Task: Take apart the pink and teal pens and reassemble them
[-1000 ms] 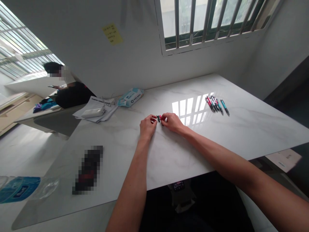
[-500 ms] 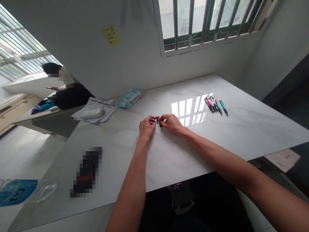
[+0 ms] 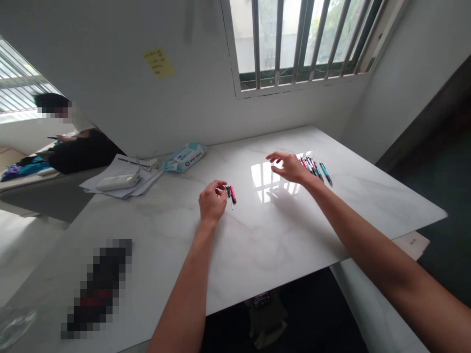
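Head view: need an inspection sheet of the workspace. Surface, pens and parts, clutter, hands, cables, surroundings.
Surface: glossy white marbled table, window reflections on it.
Job's things: red barrel, small black piece and thin white rod beside the left hand; pen cluster further right, one teal pen slightly apart.
Clutter: wipes pack, papers under a white device, pixelated dark item.
Hands: left curled at the parts, grip unclear; right raised, fingers apart, no item visible in it.
Cables: possible thin cord by the papers, too small to confirm.
Surroundings: barred window, yellow note on wall, seated person at left.
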The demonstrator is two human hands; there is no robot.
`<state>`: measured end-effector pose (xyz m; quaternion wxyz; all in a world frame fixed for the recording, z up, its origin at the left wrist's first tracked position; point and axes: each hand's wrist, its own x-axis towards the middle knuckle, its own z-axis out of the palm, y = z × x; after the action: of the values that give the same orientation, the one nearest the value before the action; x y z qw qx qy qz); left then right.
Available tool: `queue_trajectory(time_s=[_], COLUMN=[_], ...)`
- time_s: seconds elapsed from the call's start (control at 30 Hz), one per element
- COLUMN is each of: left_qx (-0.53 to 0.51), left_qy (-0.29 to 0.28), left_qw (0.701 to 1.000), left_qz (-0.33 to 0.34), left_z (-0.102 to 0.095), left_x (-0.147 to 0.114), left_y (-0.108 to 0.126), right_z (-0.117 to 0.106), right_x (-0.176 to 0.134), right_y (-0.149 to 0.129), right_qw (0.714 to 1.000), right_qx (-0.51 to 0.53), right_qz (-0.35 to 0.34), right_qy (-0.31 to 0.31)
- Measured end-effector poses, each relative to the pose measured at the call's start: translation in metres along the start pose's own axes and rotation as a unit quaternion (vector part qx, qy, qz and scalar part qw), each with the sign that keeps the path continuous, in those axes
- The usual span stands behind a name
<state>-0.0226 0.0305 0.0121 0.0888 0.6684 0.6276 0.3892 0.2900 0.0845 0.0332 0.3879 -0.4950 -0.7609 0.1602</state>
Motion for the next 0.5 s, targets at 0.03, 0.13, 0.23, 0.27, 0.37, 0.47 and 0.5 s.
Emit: queue_trajectory(time_s=[0.03,0.13,0.23,0.27,0.37,0.47,0.5], left_qx=[-0.006,-0.022,-0.032,-0.035,-0.043,-0.047,-0.047], left_qy=[0.003,0.008,0.009,0.008,0.009,0.013,0.015], left_qw=[1.0,0.999,0.999,0.998,0.998,0.997,0.997], left_qz=[0.007,0.027,0.042,0.046,0.054,0.056,0.056], left_z=[0.001,0.003,0.005,0.005,0.005,0.004,0.004], left_x=[0.0,-0.002,-0.004,-0.005,-0.006,-0.006,-0.006], left_y=[0.001,0.005,0.008,0.008,0.01,0.01,0.009], right_z=[-0.013,-0.043,-0.054,-0.055,-0.051,-0.047,-0.046], right_x=[-0.001,-0.007,-0.017,-0.02,-0.025,-0.027,-0.026], right_y=[0.015,0.057,0.088,0.094,0.103,0.102,0.101], right_qw=[0.998,0.967,0.928,0.922,0.919,0.918,0.917], right_qx=[-0.037,-0.171,-0.257,-0.271,-0.285,-0.286,-0.288], right_qz=[0.044,0.176,0.263,0.274,0.273,0.273,0.276], right_qy=[0.02,0.073,0.06,0.048,0.024,0.024,0.025])
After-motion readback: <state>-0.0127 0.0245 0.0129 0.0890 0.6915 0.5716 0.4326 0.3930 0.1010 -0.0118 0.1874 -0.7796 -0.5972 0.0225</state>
